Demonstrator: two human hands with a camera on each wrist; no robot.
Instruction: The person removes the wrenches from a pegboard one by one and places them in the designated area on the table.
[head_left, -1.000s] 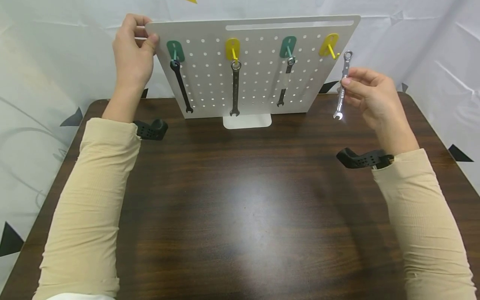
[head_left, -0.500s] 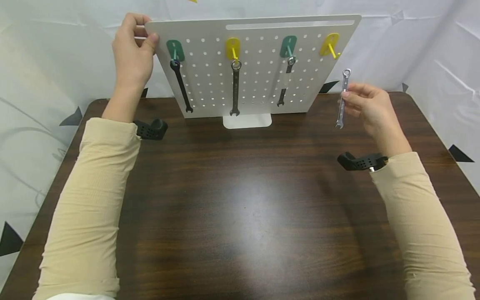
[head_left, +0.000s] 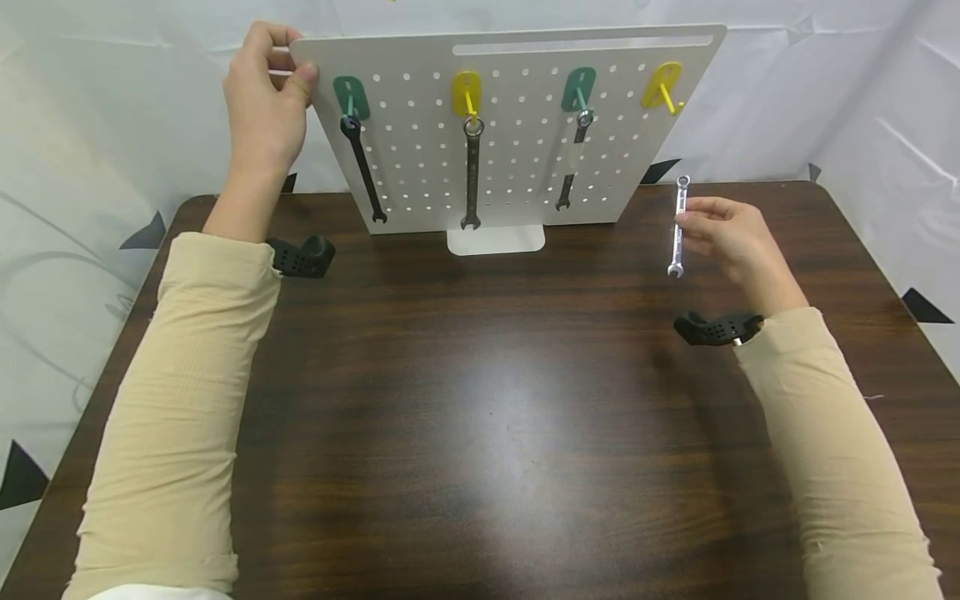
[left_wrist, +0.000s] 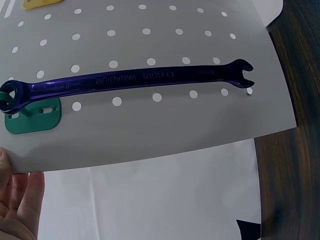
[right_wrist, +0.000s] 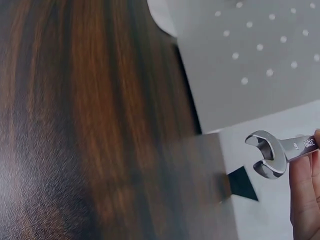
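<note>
Well apart, right hand (head_left: pixel 733 237) pinching silver wrench (head_left: pixel 677 242), left hand (head_left: pixel 265 108) gripping corner of pegboard (head_left: pixel 525 133)

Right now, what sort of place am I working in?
Probably a staged tabletop tool station: combination wrenches hang from hooks on a perforated pegboard, which stands on a wood-grain table before white sheeting.

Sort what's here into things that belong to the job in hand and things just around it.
Likely part of the job:
Wrench in the right hand
Pegboard, corner held by the left hand
Four hooks, the far-right one bare
Three hanging wrenches

Probably just around:
Table
White backdrop and its black patches
Black wrist mounts
</note>
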